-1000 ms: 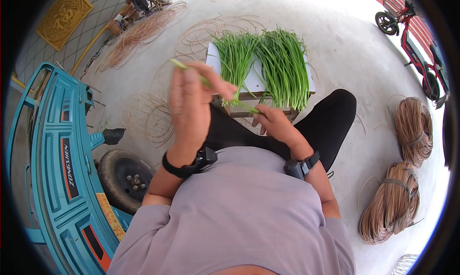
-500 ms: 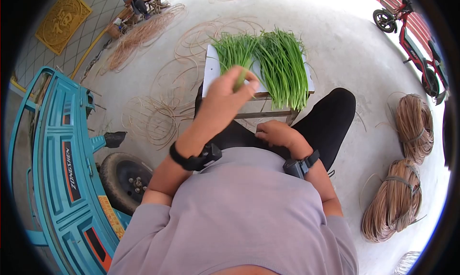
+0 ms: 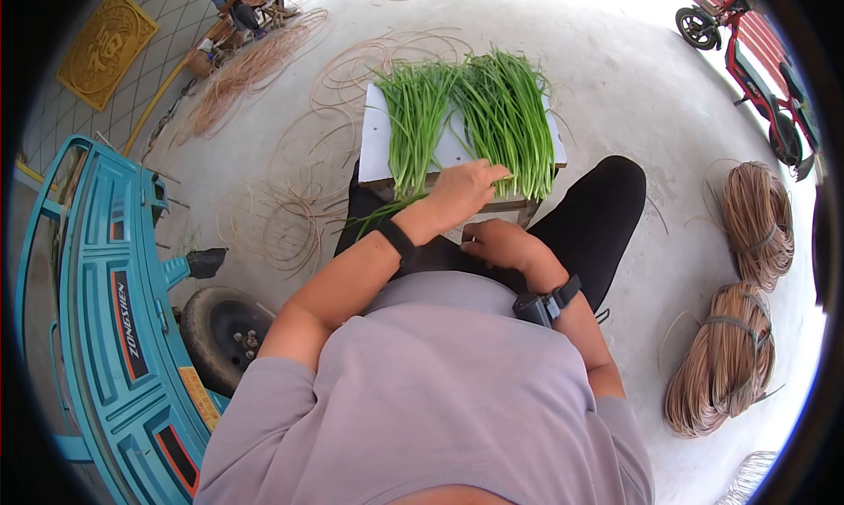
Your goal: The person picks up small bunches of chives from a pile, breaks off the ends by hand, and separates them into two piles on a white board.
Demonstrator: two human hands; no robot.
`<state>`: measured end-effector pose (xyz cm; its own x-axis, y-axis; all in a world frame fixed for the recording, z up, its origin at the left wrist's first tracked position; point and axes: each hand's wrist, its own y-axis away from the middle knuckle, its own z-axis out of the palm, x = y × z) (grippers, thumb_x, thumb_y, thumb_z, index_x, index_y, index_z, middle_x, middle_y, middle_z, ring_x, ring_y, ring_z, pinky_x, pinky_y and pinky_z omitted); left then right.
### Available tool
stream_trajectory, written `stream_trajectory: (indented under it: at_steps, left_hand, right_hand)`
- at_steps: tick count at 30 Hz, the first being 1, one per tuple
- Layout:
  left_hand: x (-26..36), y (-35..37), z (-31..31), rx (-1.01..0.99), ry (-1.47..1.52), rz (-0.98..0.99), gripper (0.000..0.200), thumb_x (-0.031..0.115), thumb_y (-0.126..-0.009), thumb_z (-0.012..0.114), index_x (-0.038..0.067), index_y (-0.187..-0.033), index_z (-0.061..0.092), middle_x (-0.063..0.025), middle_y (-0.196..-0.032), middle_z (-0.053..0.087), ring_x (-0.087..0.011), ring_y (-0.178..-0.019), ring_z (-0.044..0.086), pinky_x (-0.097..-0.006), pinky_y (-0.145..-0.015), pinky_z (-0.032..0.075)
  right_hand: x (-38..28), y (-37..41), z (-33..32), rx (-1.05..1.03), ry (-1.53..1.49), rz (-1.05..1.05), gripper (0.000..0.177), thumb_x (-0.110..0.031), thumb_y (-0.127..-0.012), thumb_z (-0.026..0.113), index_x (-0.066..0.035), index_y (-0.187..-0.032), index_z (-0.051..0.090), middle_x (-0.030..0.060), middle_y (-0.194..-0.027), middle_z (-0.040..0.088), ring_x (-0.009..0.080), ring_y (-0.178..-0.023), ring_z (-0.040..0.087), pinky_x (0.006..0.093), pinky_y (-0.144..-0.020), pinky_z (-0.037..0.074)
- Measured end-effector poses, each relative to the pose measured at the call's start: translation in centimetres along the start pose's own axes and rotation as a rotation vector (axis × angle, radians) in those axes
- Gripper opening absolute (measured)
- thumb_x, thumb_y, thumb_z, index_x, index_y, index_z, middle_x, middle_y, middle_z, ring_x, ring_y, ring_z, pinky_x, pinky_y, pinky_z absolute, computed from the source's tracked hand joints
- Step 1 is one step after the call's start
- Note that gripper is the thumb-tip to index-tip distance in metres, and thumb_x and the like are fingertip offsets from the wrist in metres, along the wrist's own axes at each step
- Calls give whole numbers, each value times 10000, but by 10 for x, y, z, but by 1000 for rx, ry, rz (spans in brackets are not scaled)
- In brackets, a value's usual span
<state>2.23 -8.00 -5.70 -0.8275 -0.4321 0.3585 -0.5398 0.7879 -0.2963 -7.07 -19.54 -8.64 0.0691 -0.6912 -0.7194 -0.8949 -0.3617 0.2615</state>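
Two bunches of long green chives lie side by side on a small white-topped stool between my knees, the left bunch (image 3: 415, 123) and the right bunch (image 3: 508, 118). The white board (image 3: 375, 140) shows at its left edge. My left hand (image 3: 466, 191) reaches across to the lower ends of the right bunch, with its fingertips pinched on chive stalks there. Some loose chive leaves (image 3: 380, 215) stick out leftward from behind my left wrist; where their other ends are is hidden. My right hand (image 3: 503, 244) rests at my lap, fingers curled and closed, its palm hidden.
A blue three-wheeled vehicle (image 3: 101, 285) with a wheel (image 3: 224, 338) stands at left. Bundles of brown cane, one upper (image 3: 758, 224) and one lower (image 3: 721, 364), lie at right. Loose cane loops (image 3: 294, 215) spread over the floor. Another person (image 3: 242, 4) sits far left; an electric scooter (image 3: 760, 87) stands far right.
My left hand has moved down and right, from the left bunch to the lower ends of the right bunch. Loose leaves now trail behind its wrist. My right hand has stayed at my lap.
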Motion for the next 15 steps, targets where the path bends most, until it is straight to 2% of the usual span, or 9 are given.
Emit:
stream_trajectory:
  at_steps: [2,5,8,9,11,14,15]
  left_hand:
    - [2,-3,-6,-31,-17,-15,237,140,-826,570,153,-1049,651,-106,-908,606,-314,-803,616,-428,-703,502]
    - [0,0,-11,24,76,6,208,176,-818,611,140,-1016,661,-88,-876,595,-292,-769,612,-403,-675,491]
    - [6,-1,-21,21,213,-163,209,170,-788,675,92,-982,664,-80,-830,564,-248,-718,593,-378,-647,468]
    - [5,-1,-23,49,260,-163,212,159,-782,689,77,-976,662,-76,-820,554,-236,-706,582,-368,-646,464]
    - [1,-3,-27,108,354,-164,222,137,-770,716,47,-964,657,-68,-801,534,-212,-683,561,-347,-644,456]
    - [-5,-4,-31,356,317,-78,171,155,-772,719,47,-896,673,-105,-882,568,-254,-758,599,-365,-692,478]
    - [-6,-5,-32,341,405,-109,173,158,-774,722,41,-891,670,-104,-882,582,-242,-755,601,-352,-688,476]
  right_hand:
    - [1,0,0,-2,-13,7,240,-284,-891,551,-68,-935,648,95,-628,640,238,-581,644,382,-585,500]
    - [-1,2,-1,21,-37,-6,239,-274,-891,552,-58,-932,645,95,-621,637,235,-565,639,377,-567,499]
    - [-10,5,-6,89,-97,-31,229,-250,-892,551,-40,-926,638,101,-633,639,232,-528,627,363,-537,493]
    - [-13,6,-7,116,-121,-39,226,-241,-892,551,-34,-924,634,104,-639,640,231,-513,622,358,-526,490]
    - [-17,6,-8,195,-281,-80,192,-205,-905,552,-28,-908,626,93,-647,632,203,-484,607,324,-497,478]
    - [-29,9,-12,291,-537,-121,162,-172,-930,555,-25,-894,614,61,-653,611,145,-470,592,265,-462,456]
    - [-32,10,-14,318,-627,-130,157,-164,-940,556,-26,-891,611,47,-654,603,123,-470,587,244,-451,448]
